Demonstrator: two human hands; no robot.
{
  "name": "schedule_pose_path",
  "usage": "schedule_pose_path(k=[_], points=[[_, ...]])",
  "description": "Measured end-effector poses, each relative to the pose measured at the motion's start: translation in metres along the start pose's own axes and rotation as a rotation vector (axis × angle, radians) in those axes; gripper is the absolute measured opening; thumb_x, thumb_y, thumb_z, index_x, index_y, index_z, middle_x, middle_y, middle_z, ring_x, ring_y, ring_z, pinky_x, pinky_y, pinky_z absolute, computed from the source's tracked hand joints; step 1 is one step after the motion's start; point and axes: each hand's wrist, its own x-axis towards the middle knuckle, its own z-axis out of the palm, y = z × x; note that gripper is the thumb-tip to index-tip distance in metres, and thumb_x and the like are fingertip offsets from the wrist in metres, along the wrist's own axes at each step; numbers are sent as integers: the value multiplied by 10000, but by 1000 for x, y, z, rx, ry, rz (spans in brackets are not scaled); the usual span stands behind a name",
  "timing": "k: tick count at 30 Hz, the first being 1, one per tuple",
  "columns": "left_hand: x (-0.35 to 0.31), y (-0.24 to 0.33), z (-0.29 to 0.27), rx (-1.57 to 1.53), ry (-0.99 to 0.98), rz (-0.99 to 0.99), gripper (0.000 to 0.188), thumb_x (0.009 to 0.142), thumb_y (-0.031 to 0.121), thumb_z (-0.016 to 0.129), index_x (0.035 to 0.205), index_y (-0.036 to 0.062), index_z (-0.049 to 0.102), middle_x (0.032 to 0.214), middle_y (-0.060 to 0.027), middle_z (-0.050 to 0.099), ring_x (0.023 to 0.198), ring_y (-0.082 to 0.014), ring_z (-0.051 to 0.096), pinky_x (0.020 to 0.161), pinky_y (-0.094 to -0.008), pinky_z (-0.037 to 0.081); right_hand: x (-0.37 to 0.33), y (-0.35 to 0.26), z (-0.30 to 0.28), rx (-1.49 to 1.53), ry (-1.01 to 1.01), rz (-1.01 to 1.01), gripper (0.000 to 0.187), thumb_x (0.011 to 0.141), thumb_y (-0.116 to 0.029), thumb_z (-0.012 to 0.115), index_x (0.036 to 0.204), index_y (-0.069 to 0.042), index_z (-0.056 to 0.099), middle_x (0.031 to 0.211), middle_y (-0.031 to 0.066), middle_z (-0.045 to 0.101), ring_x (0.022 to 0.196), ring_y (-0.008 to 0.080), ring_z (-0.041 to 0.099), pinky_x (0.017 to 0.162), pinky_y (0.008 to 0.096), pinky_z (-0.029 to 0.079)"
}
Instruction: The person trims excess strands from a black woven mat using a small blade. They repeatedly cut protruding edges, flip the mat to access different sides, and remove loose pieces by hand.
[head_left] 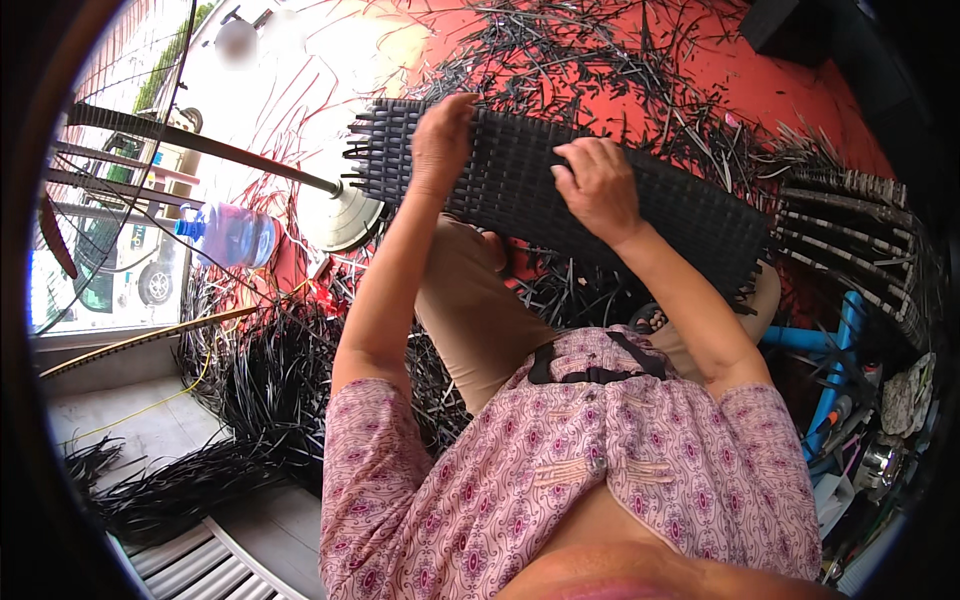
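A long black panel (510, 165), woven from flat strips, lies slanted across my knees, with loose strip ends sticking out at its left end. My left hand (443, 143) grips the panel near that left end, its fingers curled over the far edge. Above the middle of the weave is my right hand (600, 187), fingers bent and the thumb standing apart from the index finger. I see nothing between them; whether the fingertips touch the panel is hard to tell.
Cut black strips (580, 75) litter the red floor, and a thick bundle of long strips (270, 380) lies at left. A clear water bottle (240, 238) sits near a round stand base (340, 215). On the right are a striped woven piece (850, 225), a blue pipe frame (845, 330) and tools.
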Motion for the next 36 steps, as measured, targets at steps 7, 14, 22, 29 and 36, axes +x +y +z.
schedule_pose_path(k=[7,14,22,29,36], points=[[-4,-43,-31,199,-63,187,341,967,33,602,1291,117,667,1152,-88,730,1090,-304,673,961,-427,525,57,-45,94,-12,-144,-49,442,840,-221,783,1225,-46,657,1185,90,618,1103,276,584,970,427,479],[10,-44,-19,191,-41,240,307,939,43,636,1241,97,661,1055,-102,704,1009,-315,642,918,-441,513,85,-44,130,-150,-87,-77,172,879,-220,719,935,-75,646,972,95,605,962,284,597,844,430,493],[5,-46,-13,170,-43,231,298,956,19,631,1249,67,656,1053,-123,701,960,-345,625,900,-440,493,79,-37,132,-159,-51,-134,64,912,-166,608,883,-112,629,902,50,572,907,234,582,811,393,482],[0,-70,-4,344,-104,239,290,979,70,600,1261,79,665,1060,-147,693,990,-352,615,912,-487,464,62,-38,139,-55,-43,-138,139,918,-189,568,988,-94,640,990,69,610,994,256,589,898,422,480],[25,-34,-13,514,-247,210,306,1045,130,569,1340,88,642,1217,-117,706,1136,-334,636,983,-458,500,-62,-9,10,194,-79,-1,519,853,-234,779,1310,-40,626,1358,130,570,1334,324,517,1137,494,401]])
